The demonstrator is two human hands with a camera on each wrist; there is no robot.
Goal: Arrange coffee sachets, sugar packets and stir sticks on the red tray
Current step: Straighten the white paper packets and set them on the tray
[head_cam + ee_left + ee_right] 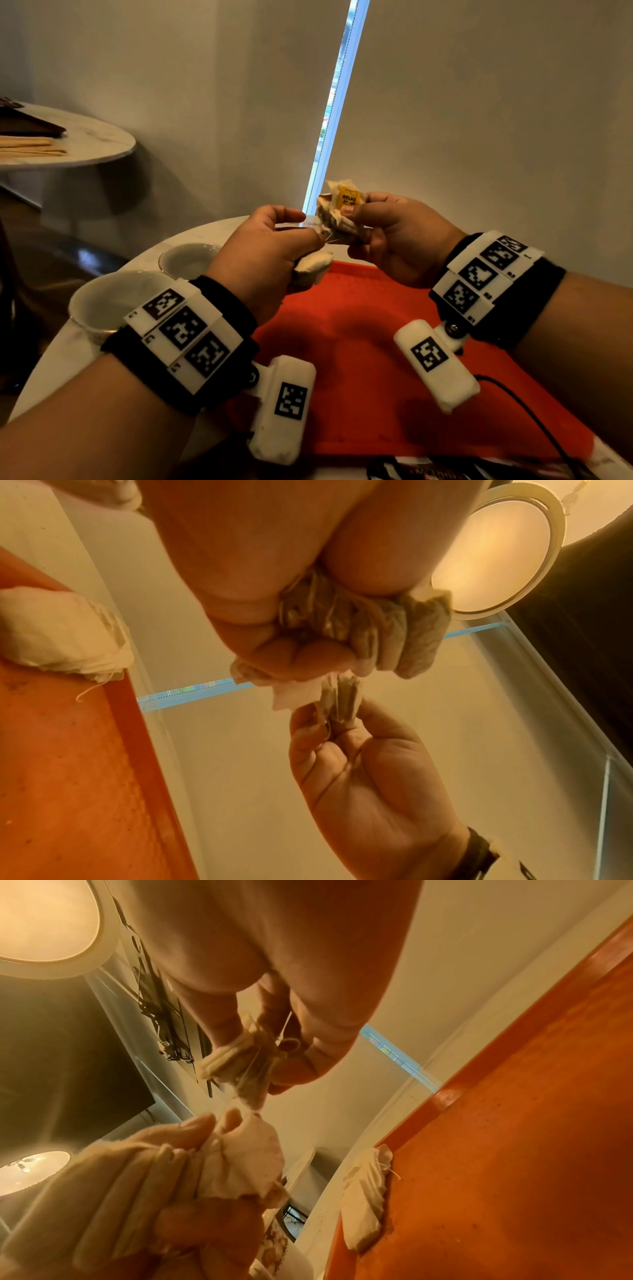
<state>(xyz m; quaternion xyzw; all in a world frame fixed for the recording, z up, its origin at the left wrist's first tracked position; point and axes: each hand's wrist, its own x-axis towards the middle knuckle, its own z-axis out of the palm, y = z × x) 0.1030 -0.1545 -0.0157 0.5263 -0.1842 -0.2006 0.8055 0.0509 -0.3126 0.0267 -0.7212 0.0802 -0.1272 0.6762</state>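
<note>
Two forearms with black wristbands carrying white coded blocks filled the near part of the head view, and beyond them the left hand (263,246) and right hand (400,236) met above the far edge of the flat red plastic tray (370,359). Right-hand fingers pinched a crumpled cluster of pale paper sachets with one yellow tag reading RELAX (342,209); left-hand fingers were clenched round another pale bunch of sachets (313,267), whose end stuck out below the fist toward the tray. Two white round cups (113,301) stood on the pale round table (51,359) left of the tray, partly hidden by the left wrist. From the left wrist, about four grey-brown sachets sat folded side by side in the left fist, long axes running out from the palm, while the right hand below pinched one more. One white sachet (61,634) lay across the tray's rim, a loose thread trailing onto the red surface. From the right wrist, that single sachet lay lengthwise along the rim; how many the hands held could not be counted.
</note>
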